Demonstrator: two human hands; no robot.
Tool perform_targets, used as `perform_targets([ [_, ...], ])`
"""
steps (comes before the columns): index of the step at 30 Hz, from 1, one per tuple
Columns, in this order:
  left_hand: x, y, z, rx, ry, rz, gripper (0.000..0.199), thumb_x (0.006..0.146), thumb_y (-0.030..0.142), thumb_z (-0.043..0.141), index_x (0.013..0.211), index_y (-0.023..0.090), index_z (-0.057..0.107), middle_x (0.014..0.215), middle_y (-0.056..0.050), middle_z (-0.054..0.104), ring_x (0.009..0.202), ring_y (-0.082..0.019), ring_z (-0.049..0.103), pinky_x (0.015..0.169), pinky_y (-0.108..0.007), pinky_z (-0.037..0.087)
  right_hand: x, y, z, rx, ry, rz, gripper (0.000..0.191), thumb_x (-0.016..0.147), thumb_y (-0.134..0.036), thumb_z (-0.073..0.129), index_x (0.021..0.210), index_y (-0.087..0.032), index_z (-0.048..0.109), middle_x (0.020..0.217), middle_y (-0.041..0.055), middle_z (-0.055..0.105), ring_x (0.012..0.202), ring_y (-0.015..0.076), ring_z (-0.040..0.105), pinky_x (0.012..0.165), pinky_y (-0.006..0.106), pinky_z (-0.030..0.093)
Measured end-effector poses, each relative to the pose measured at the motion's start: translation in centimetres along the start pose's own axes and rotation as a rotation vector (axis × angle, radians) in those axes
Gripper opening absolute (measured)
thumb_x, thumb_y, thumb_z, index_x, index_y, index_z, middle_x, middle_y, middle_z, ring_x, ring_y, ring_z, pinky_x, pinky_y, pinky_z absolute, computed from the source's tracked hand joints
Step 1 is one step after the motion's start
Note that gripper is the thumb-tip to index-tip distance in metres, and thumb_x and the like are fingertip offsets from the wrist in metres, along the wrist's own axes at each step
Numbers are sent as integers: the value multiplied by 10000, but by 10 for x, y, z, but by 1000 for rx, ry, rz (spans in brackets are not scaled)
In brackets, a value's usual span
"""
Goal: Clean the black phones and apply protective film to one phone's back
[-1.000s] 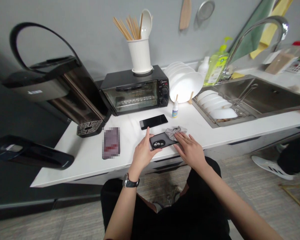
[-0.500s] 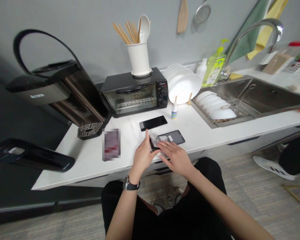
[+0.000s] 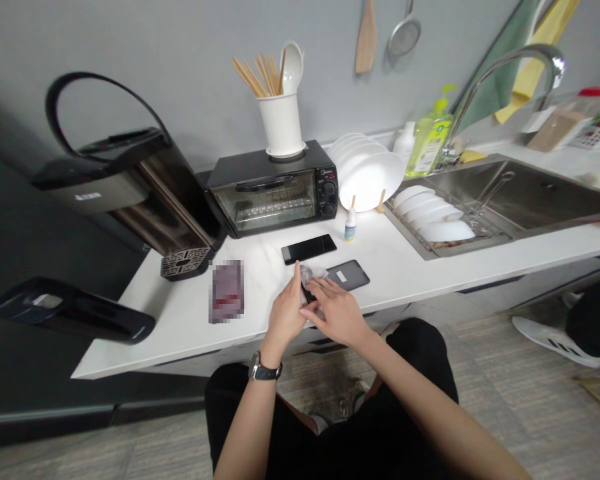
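My left hand (image 3: 286, 311) is at the left end of a flat dark grey tablet-like device (image 3: 349, 274) with a small white label, holding its edge between thumb and straight fingers. A crumpled grey-white cloth (image 3: 310, 272) lies over the device's left part. My right hand (image 3: 339, 312) presses this cloth down with its fingertips, its thumb close to the left hand. Part of the device is hidden under the hands and cloth. Just behind lies a black smartphone (image 3: 309, 249). A small white bottle (image 3: 350, 225) with a blue-yellow label stands farther back.
A toaster oven (image 3: 275, 197) carries a white utensil holder (image 3: 281, 123). Left are a black drinks machine (image 3: 145, 187), a dark cylindrical object (image 3: 80, 310) and a pixelated item (image 3: 227, 291). White plates (image 3: 373, 180) stand beside the sink (image 3: 520, 207). Another person's shoe (image 3: 555, 340) shows at right.
My right hand has slid slightly left across the device with the cloth, its thumb now nearer my left hand. The whole view has shifted slightly.
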State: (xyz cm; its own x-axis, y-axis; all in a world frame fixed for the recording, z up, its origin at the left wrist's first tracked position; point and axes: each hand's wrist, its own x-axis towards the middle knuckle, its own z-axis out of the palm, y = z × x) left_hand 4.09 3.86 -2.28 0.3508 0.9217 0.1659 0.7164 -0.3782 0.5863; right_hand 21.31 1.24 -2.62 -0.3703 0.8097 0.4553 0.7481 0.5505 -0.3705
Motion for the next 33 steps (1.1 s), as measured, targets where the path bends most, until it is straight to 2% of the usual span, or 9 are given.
perform_targets([
  [3,0,0,1,9,19,-30,1033,945,295,671,1697,244,-36,1625,-181,477,1441,-310,547,1105,-444,496,-17,-6,-6,42,-38,-58,521,1063,-476,528,1498,-191,557,1500,116,630,1407,276,576,1223,496,424],
  [8,1,1,3,-35,51,-6,1139,900,423,776,1693,298,-32,1549,-117,572,1394,-307,590,1129,-443,475,-54,29,-34,-129,16,93,503,1098,-433,459,1542,-201,512,1548,113,586,1418,280,570,1210,512,423],
  [13,1,4,0,-46,47,14,1114,905,376,777,1691,329,-12,1526,-87,591,1389,-292,593,1138,-437,469,-42,57,-39,-247,123,238,528,1081,-508,472,1449,-147,585,1484,173,632,1407,349,573,1205,577,405],
  [16,1,6,-2,-45,39,13,1099,911,388,767,1691,324,-5,1529,-91,589,1390,-298,592,1131,-443,476,-18,51,-26,-202,111,179,558,1047,-568,520,1389,-135,606,1467,189,640,1455,371,519,1206,580,408],
  [19,1,5,-2,-34,19,-1,1065,932,368,731,1696,296,-8,1548,-120,571,1396,-313,585,1109,-451,492,-2,30,-11,-109,55,92,560,1047,-554,527,1399,-122,584,1438,206,656,1446,354,533,1198,545,434],
  [22,0,4,-2,-35,13,-4,1023,944,276,686,1699,282,-4,1587,-142,527,1416,-311,567,1102,-444,495,-5,9,-4,1,-27,-37,547,1062,-508,527,1474,-148,540,1457,169,654,1442,308,545,1207,510,438],
  [25,0,4,-1,-51,29,2,1040,937,254,695,1696,308,-14,1564,-115,553,1394,-287,585,1109,-426,489,-24,5,-9,18,-41,-122,529,1078,-444,524,1533,-176,509,1502,124,629,1440,274,551,1216,493,439],
  [30,1,5,-1,-43,38,-8,1139,890,377,799,1693,328,-8,1532,-94,588,1373,-306,602,1115,-439,484,-56,41,-35,-162,52,44,448,1092,-408,506,1475,-190,587,1473,110,654,1396,290,596,1163,491,492],
  [33,2,5,0,-45,33,8,1139,890,363,800,1692,337,-8,1533,-79,589,1386,-294,592,1129,-431,477,-55,64,-44,-256,130,203,491,1080,-470,511,1443,-152,601,1458,155,657,1386,330,601,1145,527,498],
])
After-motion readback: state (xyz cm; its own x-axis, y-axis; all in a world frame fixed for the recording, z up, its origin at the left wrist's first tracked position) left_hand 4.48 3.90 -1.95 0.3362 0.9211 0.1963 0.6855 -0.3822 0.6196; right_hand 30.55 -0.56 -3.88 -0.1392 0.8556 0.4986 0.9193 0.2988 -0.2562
